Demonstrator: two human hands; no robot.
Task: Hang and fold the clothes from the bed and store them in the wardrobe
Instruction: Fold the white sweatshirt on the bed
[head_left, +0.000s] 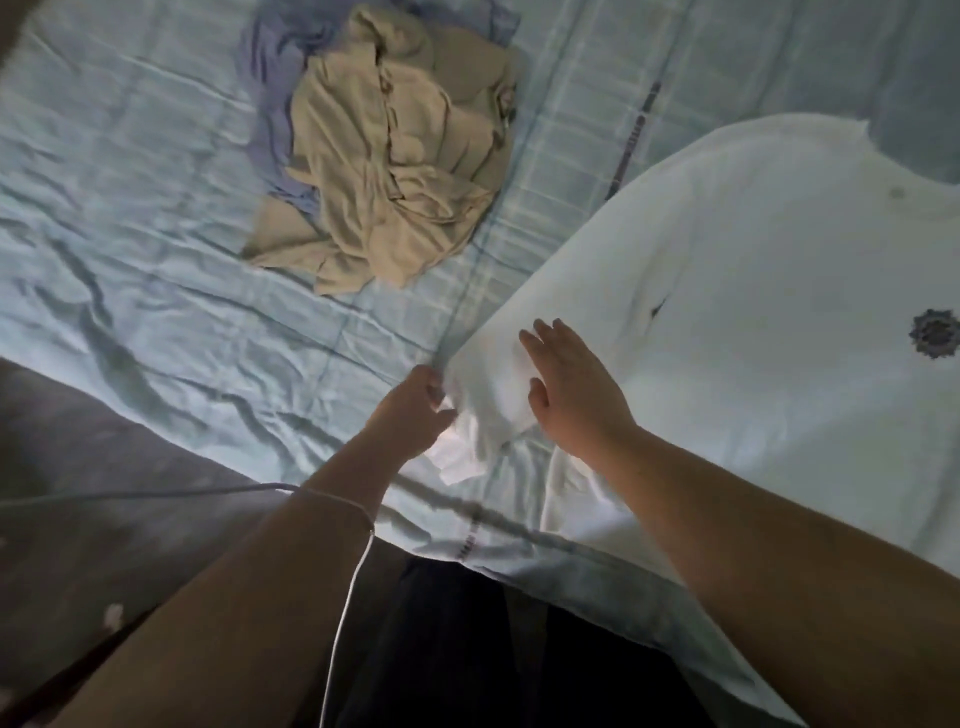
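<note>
A white T-shirt (753, 291) with a small dark emblem lies spread flat on the right side of the bed. My left hand (415, 410) grips the shirt's bunched sleeve at its left edge. My right hand (566, 384) lies flat on the shirt just right of that sleeve, fingers straight. Farther back, a crumpled beige garment (400, 156) sits in a heap on top of a blue-purple garment (270, 114).
The bed is covered by a light blue checked sheet (156, 234), wrinkled on the left. Its near edge runs diagonally across the lower frame, with dark floor below. A thin white cord (353, 587) hangs from my left wrist.
</note>
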